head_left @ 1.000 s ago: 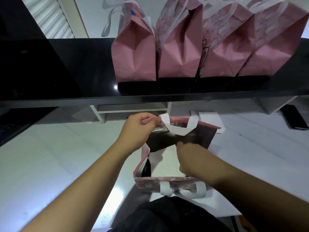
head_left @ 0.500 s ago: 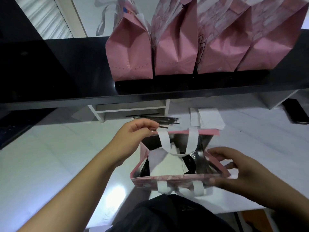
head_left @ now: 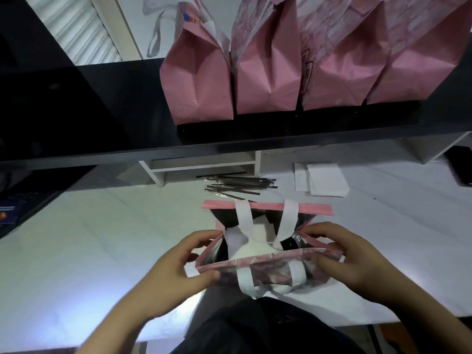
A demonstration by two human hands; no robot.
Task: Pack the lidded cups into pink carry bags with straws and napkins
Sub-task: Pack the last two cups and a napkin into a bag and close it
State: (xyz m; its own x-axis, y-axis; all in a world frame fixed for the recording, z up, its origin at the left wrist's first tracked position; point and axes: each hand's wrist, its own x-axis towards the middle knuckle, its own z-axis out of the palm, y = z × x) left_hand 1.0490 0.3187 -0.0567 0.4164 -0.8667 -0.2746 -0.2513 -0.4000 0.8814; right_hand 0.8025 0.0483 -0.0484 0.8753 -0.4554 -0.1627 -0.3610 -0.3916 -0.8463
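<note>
White table (head_left: 76, 238) fills the lower frame; a black shelf (head_left: 102, 118) crosses the upper half, carrying four pink bags (head_left: 268, 72) upright in a row at upper centre and right. An open pink carry bag (head_left: 265, 269) stands at lower centre. My left hand (head_left: 178, 267) pinches its left end, thumb on the near wall. My right hand (head_left: 352, 261) pinches its right end. Above the bag lie black straws (head_left: 240, 185), with white napkins (head_left: 324, 180) to their right.
</note>
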